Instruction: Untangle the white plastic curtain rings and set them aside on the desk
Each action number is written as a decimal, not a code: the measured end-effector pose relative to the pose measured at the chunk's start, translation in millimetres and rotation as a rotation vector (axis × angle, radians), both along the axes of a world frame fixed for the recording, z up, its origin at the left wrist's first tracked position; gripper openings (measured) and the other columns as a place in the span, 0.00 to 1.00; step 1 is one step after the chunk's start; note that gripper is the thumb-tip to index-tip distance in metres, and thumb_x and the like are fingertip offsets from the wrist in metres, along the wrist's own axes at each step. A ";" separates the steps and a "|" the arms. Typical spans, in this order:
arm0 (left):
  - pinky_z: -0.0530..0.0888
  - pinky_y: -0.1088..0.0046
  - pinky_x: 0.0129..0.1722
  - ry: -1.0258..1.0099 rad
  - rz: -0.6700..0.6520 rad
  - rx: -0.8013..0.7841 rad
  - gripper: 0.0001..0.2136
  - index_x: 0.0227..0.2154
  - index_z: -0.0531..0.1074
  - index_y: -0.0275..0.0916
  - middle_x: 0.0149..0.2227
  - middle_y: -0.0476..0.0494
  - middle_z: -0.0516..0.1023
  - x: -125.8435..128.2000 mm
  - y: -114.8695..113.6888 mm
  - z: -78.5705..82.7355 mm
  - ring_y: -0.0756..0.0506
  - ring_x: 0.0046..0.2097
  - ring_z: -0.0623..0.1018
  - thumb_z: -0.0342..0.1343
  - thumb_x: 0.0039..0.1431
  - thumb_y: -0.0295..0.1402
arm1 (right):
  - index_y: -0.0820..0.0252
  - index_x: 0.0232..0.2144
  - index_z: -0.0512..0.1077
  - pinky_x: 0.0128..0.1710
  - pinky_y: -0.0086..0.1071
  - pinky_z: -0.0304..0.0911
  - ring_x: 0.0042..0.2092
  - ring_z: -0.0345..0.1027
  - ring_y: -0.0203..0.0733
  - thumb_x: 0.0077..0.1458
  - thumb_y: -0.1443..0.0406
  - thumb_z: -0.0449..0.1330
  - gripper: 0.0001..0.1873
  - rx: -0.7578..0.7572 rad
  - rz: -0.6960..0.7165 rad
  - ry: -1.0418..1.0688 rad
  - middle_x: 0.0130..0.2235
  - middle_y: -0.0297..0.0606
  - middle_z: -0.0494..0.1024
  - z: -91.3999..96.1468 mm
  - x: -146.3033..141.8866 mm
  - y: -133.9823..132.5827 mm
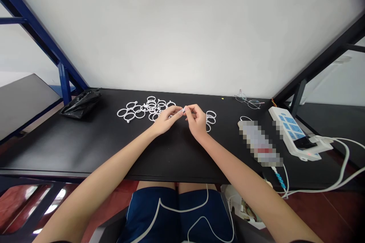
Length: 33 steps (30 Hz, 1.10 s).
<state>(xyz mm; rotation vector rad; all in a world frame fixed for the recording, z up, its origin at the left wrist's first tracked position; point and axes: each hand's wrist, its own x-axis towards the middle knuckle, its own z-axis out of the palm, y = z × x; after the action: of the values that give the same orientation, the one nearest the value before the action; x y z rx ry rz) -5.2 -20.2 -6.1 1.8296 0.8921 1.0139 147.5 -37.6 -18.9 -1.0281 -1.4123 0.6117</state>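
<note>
Over the middle of the black desk [171, 155], my two hands meet at the fingertips around a small white ring [183, 110], mostly hidden by the fingers. My left hand [167, 119] pinches it from the left, and my right hand [196, 119] pinches it from the right. Just left of my left hand lies a loose pile of white rings [151, 105], each with a small knob. Several more white rings [211, 117] lie beside my right hand, partly covered by it.
A crumpled black plastic bag [81, 104] lies at the left. To the right are eyeglasses [253, 103], a phone [261, 144] on a charging cable, and a white power strip [293, 131] with a plugged-in charger. White cables [342, 174] run along the right edge and over the lap.
</note>
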 end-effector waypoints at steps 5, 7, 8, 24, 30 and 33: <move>0.70 0.67 0.46 0.025 -0.031 0.045 0.17 0.44 0.73 0.37 0.39 0.43 0.77 1.3 -1.9 1.1 0.44 0.42 0.76 0.51 0.62 0.45 | 0.57 0.32 0.70 0.28 0.30 0.68 0.33 0.73 0.39 0.60 0.55 0.56 0.12 0.001 0.003 -0.027 0.31 0.36 0.76 1.1 -0.8 -2.1; 0.70 0.66 0.47 0.029 -0.040 0.053 0.17 0.45 0.73 0.38 0.41 0.42 0.77 1.6 -2.6 1.8 0.44 0.43 0.76 0.51 0.62 0.45 | 0.57 0.32 0.70 0.29 0.31 0.68 0.33 0.72 0.39 0.60 0.55 0.55 0.12 0.005 0.001 -0.042 0.31 0.36 0.77 1.1 -0.9 -2.6; 0.70 0.66 0.47 0.033 -0.040 0.055 0.17 0.45 0.72 0.38 0.41 0.42 0.77 1.6 -2.8 1.9 0.44 0.44 0.76 0.51 0.62 0.45 | 0.57 0.32 0.70 0.29 0.31 0.68 0.33 0.72 0.39 0.60 0.55 0.55 0.12 0.006 0.001 -0.048 0.32 0.36 0.77 1.1 -1.0 -2.7; 0.70 0.66 0.47 0.140 0.041 0.192 0.13 0.42 0.71 0.38 0.39 0.42 0.77 1.2 -1.4 -4.3 0.44 0.43 0.76 0.52 0.61 0.42 | 0.56 0.33 0.69 0.31 0.32 0.67 0.33 0.72 0.39 0.61 0.58 0.54 0.10 0.029 0.004 -0.088 0.32 0.35 0.76 1.6 -1.4 -3.2; 0.66 0.61 0.48 0.470 0.324 0.483 0.14 0.42 0.71 0.38 0.37 0.42 0.76 -1.6 2.4 -9.5 0.40 0.43 0.74 0.56 0.57 0.42 | 0.56 0.32 0.69 0.47 0.41 0.63 0.39 0.70 0.44 0.60 0.64 0.53 0.06 0.105 -0.237 -0.335 0.34 0.36 0.77 4.6 4.7 1.0; 0.65 0.60 0.49 0.572 0.361 0.508 0.15 0.45 0.72 0.38 0.41 0.40 0.76 -3.3 4.7 -10.9 0.39 0.46 0.73 0.55 0.58 0.41 | 0.56 0.37 0.70 0.54 0.44 0.57 0.45 0.67 0.48 0.56 0.69 0.52 0.08 0.046 -0.320 -0.528 0.40 0.40 0.77 5.3 11.1 4.6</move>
<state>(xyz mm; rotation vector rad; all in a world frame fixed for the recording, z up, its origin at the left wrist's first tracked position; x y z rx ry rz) -8.5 -15.4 -17.0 2.5200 1.4435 1.0083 158.6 -33.0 -13.6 -1.4082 -1.6518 0.0683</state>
